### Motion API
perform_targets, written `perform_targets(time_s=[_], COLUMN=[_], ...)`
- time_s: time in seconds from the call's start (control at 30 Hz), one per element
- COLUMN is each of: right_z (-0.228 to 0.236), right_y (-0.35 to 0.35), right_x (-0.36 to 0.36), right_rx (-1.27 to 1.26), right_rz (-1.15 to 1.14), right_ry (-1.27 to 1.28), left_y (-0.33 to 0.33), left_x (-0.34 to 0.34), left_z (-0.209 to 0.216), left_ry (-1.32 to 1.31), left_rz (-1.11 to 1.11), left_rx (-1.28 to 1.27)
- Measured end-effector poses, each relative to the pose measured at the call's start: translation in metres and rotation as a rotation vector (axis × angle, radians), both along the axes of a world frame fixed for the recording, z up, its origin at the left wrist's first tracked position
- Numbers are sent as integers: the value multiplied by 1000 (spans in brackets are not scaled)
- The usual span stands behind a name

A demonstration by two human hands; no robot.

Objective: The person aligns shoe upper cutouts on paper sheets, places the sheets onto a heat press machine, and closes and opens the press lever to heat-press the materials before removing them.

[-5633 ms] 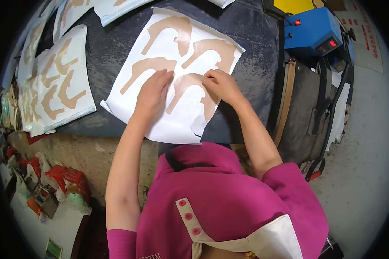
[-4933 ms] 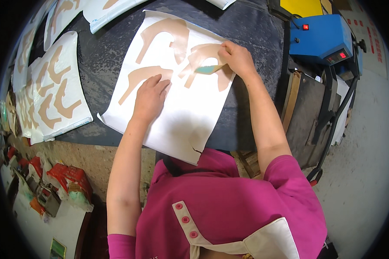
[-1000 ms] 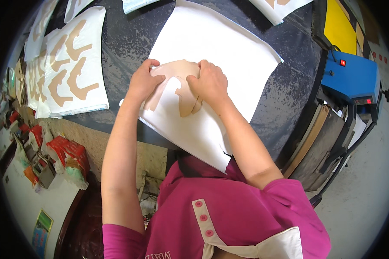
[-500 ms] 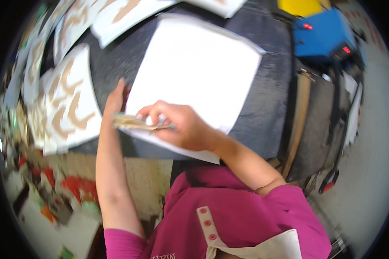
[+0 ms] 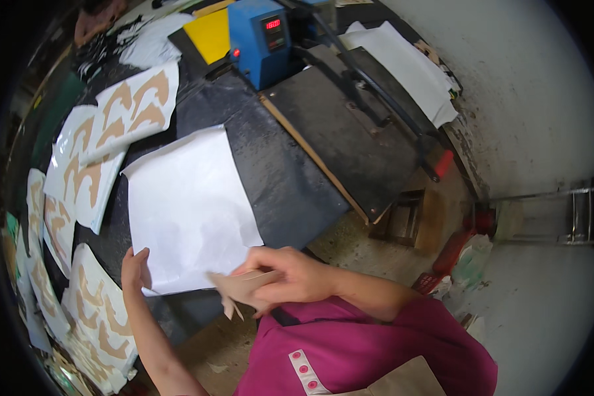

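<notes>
Before me lies a large blank white sheet (image 5: 188, 204), its near edge close to my body. My left hand (image 5: 134, 269) is at the sheet's near left corner, thumb and fingers apart, touching its edge. Over the near right corner, my right hand (image 5: 297, 274) is closed on several thin tan cut-out pieces (image 5: 241, 287). They fan out from its fingers toward the left, slightly blurred. How many pieces it holds is hidden.
White sheets with tan curved cut-outs (image 5: 122, 112) lie along the dark table's (image 5: 297, 211) left side; another such sheet (image 5: 99, 310) is nearer. A blue heat press (image 5: 261, 43) with a dark flat plate (image 5: 350, 132) and red-tipped lever (image 5: 444, 165) stands right. A person (image 5: 99, 23) is far left.
My view has swung right, bringing the press fully into sight. My right hand, still holding the tan pieces, has moved away from my left hand, which stays by the sheet's left edge.
</notes>
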State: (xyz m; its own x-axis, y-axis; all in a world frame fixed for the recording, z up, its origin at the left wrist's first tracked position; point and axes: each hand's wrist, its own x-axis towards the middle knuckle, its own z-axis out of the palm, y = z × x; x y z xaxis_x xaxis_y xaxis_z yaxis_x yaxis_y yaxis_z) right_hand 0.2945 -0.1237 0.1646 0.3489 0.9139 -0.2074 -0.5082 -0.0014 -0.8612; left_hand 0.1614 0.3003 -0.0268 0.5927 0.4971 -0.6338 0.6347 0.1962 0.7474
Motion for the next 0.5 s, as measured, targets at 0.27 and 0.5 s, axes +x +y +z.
perform_targets(time_s=[0.27,0.5], right_z=[-14,-10], right_y=[-176,-328], right_x=[-14,-7], right_rx=[-132,-99], right_rz=[-477,-528], right_ry=[-242,-140], left_y=[-54,-133], left_x=[23,26], left_z=[162,291], left_ry=[-388,-708], left_rz=[21,206], left_rx=[143,566])
